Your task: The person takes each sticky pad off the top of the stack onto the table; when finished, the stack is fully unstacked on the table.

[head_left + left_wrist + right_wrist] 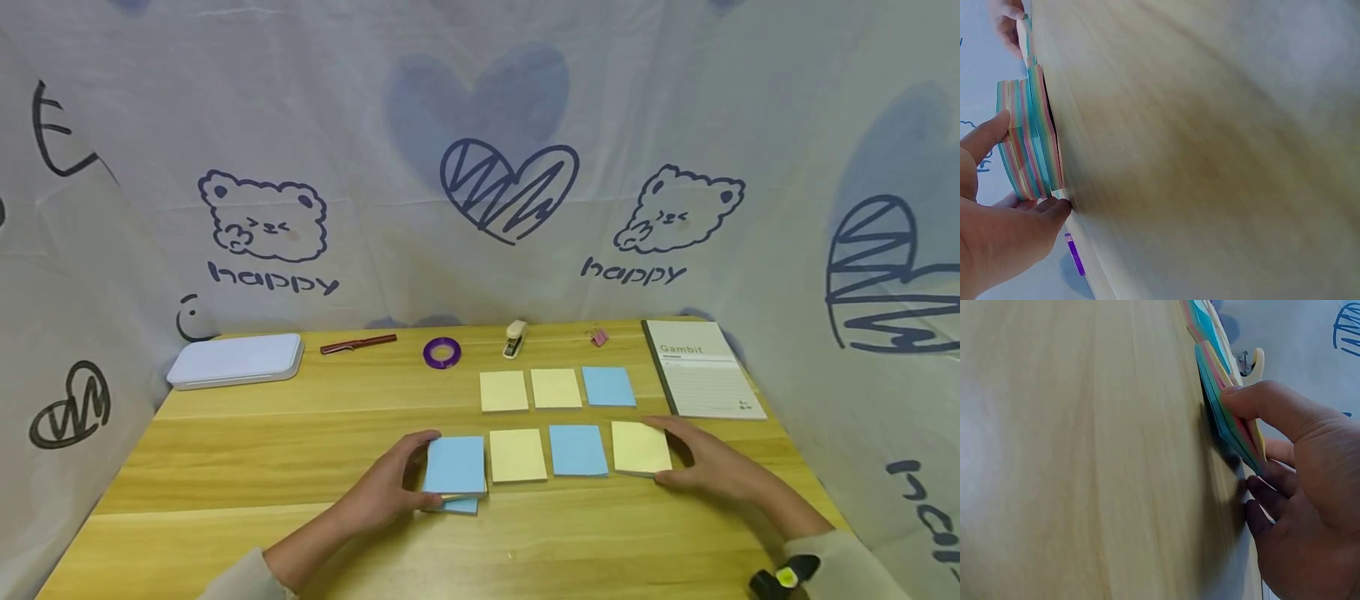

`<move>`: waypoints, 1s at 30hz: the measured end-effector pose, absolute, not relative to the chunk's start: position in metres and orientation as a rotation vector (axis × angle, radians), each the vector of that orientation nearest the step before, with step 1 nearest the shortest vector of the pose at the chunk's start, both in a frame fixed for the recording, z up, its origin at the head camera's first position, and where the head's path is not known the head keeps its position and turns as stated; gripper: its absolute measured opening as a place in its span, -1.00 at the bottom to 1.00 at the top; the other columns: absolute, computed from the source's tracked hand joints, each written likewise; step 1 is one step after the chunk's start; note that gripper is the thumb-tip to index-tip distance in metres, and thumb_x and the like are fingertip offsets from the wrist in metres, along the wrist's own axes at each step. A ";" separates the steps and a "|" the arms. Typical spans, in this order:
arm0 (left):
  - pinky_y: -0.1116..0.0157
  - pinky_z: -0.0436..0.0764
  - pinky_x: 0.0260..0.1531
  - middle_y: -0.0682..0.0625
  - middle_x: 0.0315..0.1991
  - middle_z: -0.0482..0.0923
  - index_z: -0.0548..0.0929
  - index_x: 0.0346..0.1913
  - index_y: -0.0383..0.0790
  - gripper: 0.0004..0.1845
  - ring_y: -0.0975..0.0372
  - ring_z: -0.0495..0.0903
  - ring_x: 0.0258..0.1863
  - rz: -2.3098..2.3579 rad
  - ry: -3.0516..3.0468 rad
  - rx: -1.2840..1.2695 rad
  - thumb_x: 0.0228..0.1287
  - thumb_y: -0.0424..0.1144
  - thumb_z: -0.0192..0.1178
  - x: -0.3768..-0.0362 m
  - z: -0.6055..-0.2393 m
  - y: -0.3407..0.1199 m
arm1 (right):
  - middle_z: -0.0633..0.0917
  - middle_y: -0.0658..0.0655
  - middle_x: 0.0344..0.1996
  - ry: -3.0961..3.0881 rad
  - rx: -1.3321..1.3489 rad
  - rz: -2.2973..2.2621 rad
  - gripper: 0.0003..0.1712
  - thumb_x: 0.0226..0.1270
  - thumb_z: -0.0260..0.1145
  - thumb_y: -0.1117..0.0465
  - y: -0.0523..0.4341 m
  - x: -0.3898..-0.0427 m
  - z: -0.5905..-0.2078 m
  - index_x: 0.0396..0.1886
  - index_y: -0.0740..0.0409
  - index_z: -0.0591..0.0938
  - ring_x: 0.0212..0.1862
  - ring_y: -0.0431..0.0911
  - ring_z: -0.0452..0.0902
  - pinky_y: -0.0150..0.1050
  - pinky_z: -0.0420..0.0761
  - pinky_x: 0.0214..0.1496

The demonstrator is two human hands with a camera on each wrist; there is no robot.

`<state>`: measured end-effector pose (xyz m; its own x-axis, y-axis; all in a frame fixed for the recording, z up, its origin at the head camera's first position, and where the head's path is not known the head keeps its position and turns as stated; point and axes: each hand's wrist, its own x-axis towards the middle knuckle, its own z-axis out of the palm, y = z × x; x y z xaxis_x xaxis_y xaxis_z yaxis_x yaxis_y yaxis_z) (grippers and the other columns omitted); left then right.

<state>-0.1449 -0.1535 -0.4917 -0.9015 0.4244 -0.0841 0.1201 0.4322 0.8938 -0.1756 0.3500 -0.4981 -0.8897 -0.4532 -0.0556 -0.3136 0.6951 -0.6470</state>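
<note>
From the head camera, the left hand (pixel 386 492) curls its thumb and fingers round a blue-topped square pad of sticky notes (pixel 454 465) at the near left of the wooden worktop (pixel 247 467), while the right hand (pixel 712 467) holds a yellow-topped square pad (pixel 641 447) at the row's right end — two more pads lie between. The left wrist view shows the thumb (pixel 985 134) and fingertips pinching the pad's striped multicoloured edge (pixel 1029 140). The right wrist view shows fingers (pixel 1266 403) curled over its pad (pixel 1229 419), lifted slightly off the worktop.
</note>
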 end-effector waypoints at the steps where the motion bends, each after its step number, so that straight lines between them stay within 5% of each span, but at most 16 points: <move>1: -0.22 0.19 0.51 -0.38 0.54 0.20 0.22 0.55 -0.32 -0.03 -0.27 0.18 0.53 1.457 2.393 0.471 0.14 -0.27 0.56 -0.145 -0.491 -0.153 | 0.38 0.39 0.46 2.692 -0.624 -0.962 -0.03 0.28 0.53 -0.09 0.350 -0.177 -0.498 0.56 0.13 0.33 0.46 0.42 0.23 0.47 0.28 0.41; 30: -0.22 0.21 0.50 -0.42 0.52 0.19 0.16 0.57 -0.35 0.05 -0.30 0.21 0.50 1.428 2.381 0.468 0.09 -0.31 0.58 -0.145 -0.487 -0.155 | 0.26 0.39 0.54 2.704 -0.689 -1.013 -0.01 0.30 0.52 0.03 0.331 -0.176 -0.477 0.59 0.23 0.25 0.50 0.43 0.16 0.47 0.26 0.43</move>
